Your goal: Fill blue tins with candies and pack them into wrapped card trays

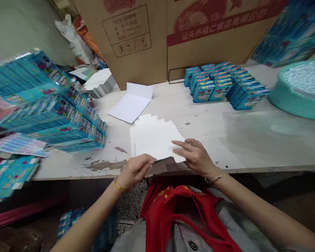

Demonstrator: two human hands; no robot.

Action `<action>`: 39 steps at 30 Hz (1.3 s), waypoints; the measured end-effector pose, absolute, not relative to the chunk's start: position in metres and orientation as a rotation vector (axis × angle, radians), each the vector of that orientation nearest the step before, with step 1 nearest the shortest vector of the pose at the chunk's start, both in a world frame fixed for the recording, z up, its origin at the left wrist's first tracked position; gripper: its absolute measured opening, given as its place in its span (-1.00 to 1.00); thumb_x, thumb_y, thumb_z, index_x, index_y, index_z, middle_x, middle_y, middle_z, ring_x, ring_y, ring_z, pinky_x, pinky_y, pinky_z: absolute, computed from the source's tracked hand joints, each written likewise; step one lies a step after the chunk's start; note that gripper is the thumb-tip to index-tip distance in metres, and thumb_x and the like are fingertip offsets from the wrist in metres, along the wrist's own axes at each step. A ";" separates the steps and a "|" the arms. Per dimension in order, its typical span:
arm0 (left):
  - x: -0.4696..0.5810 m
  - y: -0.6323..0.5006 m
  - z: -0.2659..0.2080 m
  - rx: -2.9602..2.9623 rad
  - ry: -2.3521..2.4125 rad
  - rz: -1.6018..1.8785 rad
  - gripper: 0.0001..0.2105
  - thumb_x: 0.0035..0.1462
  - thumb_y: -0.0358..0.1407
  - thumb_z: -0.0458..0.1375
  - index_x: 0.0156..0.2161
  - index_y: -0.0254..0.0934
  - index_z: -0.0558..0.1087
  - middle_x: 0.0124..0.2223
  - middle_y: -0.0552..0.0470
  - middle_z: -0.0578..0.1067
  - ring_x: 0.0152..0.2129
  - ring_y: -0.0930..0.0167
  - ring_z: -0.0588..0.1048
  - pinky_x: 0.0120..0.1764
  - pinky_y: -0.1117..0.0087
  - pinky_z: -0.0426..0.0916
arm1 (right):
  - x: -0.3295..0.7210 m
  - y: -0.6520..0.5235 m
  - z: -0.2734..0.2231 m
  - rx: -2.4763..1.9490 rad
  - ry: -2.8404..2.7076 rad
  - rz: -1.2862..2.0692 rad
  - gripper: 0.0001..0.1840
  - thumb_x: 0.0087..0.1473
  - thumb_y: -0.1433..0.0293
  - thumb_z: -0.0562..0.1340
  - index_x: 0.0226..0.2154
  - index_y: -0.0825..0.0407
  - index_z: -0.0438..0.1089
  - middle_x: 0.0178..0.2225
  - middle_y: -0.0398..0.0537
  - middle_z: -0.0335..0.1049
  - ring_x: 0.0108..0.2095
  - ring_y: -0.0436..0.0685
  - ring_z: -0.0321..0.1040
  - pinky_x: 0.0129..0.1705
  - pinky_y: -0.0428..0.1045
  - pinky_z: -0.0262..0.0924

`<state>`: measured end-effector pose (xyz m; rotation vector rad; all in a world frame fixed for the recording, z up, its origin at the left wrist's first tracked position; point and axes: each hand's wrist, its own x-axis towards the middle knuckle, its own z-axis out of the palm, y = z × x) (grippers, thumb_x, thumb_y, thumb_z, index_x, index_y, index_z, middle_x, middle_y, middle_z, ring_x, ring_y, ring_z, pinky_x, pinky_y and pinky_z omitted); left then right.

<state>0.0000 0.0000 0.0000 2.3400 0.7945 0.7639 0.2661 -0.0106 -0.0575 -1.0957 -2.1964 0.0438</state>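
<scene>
A fanned stack of white card sheets (157,138) lies before me at the table's near edge. My left hand (138,169) pinches the near left edge of the top sheets, thumb and fingers closed. At the right side of the stack, my right hand (195,157) grips the sheets' edge, its index and middle fingers lying across the white surface. A grey-brown underside shows below the lifted near edge, between both hands. Just beyond the stack rests a folded white card (131,105) with one flap standing up.
Blue printed boxes in clear wrap (68,115) are piled at the left. Rows of small blue boxes (223,84) stand at the back right, beside a turquoise basin (291,94) of pale small pieces. Large cardboard cartons (147,66) close off the back. A clear plastic sheet (252,136) lies right.
</scene>
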 end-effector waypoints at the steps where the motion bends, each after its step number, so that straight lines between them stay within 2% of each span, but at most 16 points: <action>1: 0.003 -0.005 -0.009 2.331 0.753 0.696 -0.84 0.27 -0.40 -0.02 -0.18 -0.31 0.42 -0.24 -0.08 0.56 -0.26 0.45 0.53 -0.21 0.46 0.42 | 0.275 -0.018 -0.065 -1.083 -2.239 0.120 -0.62 0.02 0.65 0.07 -0.19 0.03 0.45 0.00 -0.02 0.43 -0.11 0.24 0.19 -0.12 0.15 0.16; 4: 0.007 -0.019 -0.035 2.370 0.660 0.476 -0.77 0.27 -0.24 0.02 -0.05 -0.27 0.41 -0.11 -0.11 0.56 -0.09 0.36 0.50 0.01 0.28 0.36 | 0.296 -0.039 -0.088 -1.083 -2.279 0.354 -0.65 0.11 0.59 0.08 -0.14 -0.04 0.43 -0.09 -0.08 0.48 -0.11 0.18 0.24 -0.11 0.12 0.18; 7: 0.001 -0.027 -0.058 2.510 0.608 0.201 -0.41 0.12 0.00 0.13 0.18 -0.24 0.24 0.16 -0.19 0.37 0.21 0.14 0.19 0.23 -0.09 -0.03 | 0.304 -0.058 -0.108 -1.144 -2.186 0.591 -0.72 0.18 0.48 0.10 -0.11 -0.08 0.40 -0.02 -0.08 0.45 -0.07 0.16 0.27 -0.08 0.14 0.20; 8: -0.003 -0.028 -0.065 2.553 0.611 0.140 -0.33 0.09 0.01 0.14 0.24 -0.25 0.16 0.23 -0.21 0.28 0.26 0.10 0.06 0.24 -0.14 -0.13 | 0.304 -0.062 -0.112 -1.181 -2.134 0.651 -0.76 0.19 0.43 0.11 -0.13 -0.08 0.41 0.00 -0.09 0.44 -0.06 0.16 0.27 -0.05 0.16 0.19; 10: -0.012 -0.030 -0.077 2.620 0.650 0.102 -0.36 0.15 -0.09 0.12 0.28 -0.26 0.09 0.27 -0.19 0.20 0.29 0.12 -0.05 0.25 -0.14 -0.16 | 0.302 -0.068 -0.118 -1.260 -2.041 0.750 -0.83 0.21 0.36 0.13 -0.20 -0.09 0.42 0.02 -0.11 0.43 -0.03 0.18 0.27 -0.02 0.19 0.17; 13: -0.023 -0.032 -0.091 2.665 0.693 0.204 -0.56 0.26 -0.28 0.02 0.23 -0.21 0.18 0.24 -0.13 0.28 0.28 0.23 0.00 0.25 -0.02 -0.03 | 0.298 -0.071 -0.120 -1.338 -1.944 0.822 -0.82 0.22 0.31 0.12 -0.26 -0.10 0.45 0.01 -0.14 0.44 -0.05 0.18 0.29 -0.01 0.20 0.16; 16: -0.025 -0.032 -0.099 2.558 0.722 0.406 -0.69 0.29 -0.32 0.00 0.11 -0.22 0.31 0.12 -0.10 0.43 0.21 0.28 0.19 0.21 0.06 0.13 | 0.295 -0.072 -0.122 -1.378 -1.902 0.804 -0.79 0.23 0.30 0.11 -0.24 -0.09 0.46 0.00 -0.14 0.44 -0.09 0.17 0.30 -0.03 0.19 0.17; 19: -0.019 -0.029 -0.100 2.392 0.861 0.633 -0.80 0.28 -0.38 -0.01 -0.06 -0.26 0.42 -0.11 -0.07 0.56 0.03 0.34 0.43 0.08 0.16 0.32 | 0.292 -0.075 -0.124 -1.393 -1.909 0.714 -0.76 0.24 0.32 0.09 -0.17 -0.10 0.46 -0.01 -0.10 0.45 -0.09 0.18 0.30 -0.04 0.19 0.16; 22: -0.017 -0.024 -0.097 2.479 0.865 0.665 -0.82 0.25 -0.39 0.02 -0.10 -0.28 0.42 -0.18 -0.09 0.56 -0.07 0.32 0.50 -0.05 0.20 0.41 | 0.290 -0.078 -0.124 -1.410 -1.949 0.597 -0.73 0.25 0.34 0.07 -0.07 -0.10 0.42 -0.02 -0.07 0.45 -0.07 0.19 0.30 0.00 0.22 0.11; 28: -0.032 -0.026 -0.106 2.826 0.608 0.478 -0.58 0.22 -0.23 0.09 0.14 -0.34 0.25 0.08 -0.27 0.41 0.12 0.18 0.32 0.07 0.05 0.31 | 0.288 -0.081 -0.125 -1.423 -2.030 0.487 -0.67 0.27 0.39 0.04 0.04 -0.07 0.31 0.01 -0.06 0.43 0.00 0.16 0.30 0.10 0.24 0.01; 32: -0.027 -0.028 -0.114 2.780 0.730 0.581 -0.72 0.25 -0.37 0.00 0.05 -0.28 0.35 -0.01 -0.16 0.49 0.04 0.27 0.39 0.01 0.14 0.34 | 0.286 -0.085 -0.121 -1.438 -2.068 0.381 -0.67 0.27 0.41 0.03 0.04 -0.02 0.29 0.00 -0.04 0.44 0.01 0.16 0.29 0.13 0.22 0.00; 34: -0.013 -0.027 -0.106 2.663 0.867 0.650 -0.79 0.26 -0.39 -0.02 -0.08 -0.25 0.42 -0.13 -0.08 0.53 -0.09 0.34 0.45 -0.05 0.19 0.35 | 0.283 -0.088 -0.113 -1.503 -2.124 0.221 -0.72 0.24 0.45 0.05 -0.06 0.00 0.36 -0.02 -0.04 0.45 -0.03 0.19 0.30 0.03 0.17 0.08; 36: 0.006 -0.025 -0.091 2.575 0.995 0.615 -0.82 0.28 -0.33 -0.01 -0.19 -0.23 0.45 -0.23 -0.01 0.54 -0.21 0.38 0.45 -0.02 0.17 0.29 | 0.280 -0.090 -0.103 -1.593 -2.199 0.006 -0.75 0.20 0.51 0.06 -0.15 0.04 0.41 -0.03 -0.02 0.46 -0.13 0.20 0.32 -0.16 0.09 0.13; 39: 0.037 -0.020 -0.063 2.612 1.086 0.366 -0.77 0.30 -0.23 -0.03 -0.25 -0.22 0.46 -0.29 0.04 0.52 -0.24 0.37 0.40 0.13 -0.06 0.07 | 0.277 -0.091 -0.093 -1.656 -2.299 -0.211 -0.71 0.16 0.61 0.04 -0.17 0.09 0.41 -0.06 0.01 0.46 -0.33 0.10 0.31 -0.39 0.00 0.05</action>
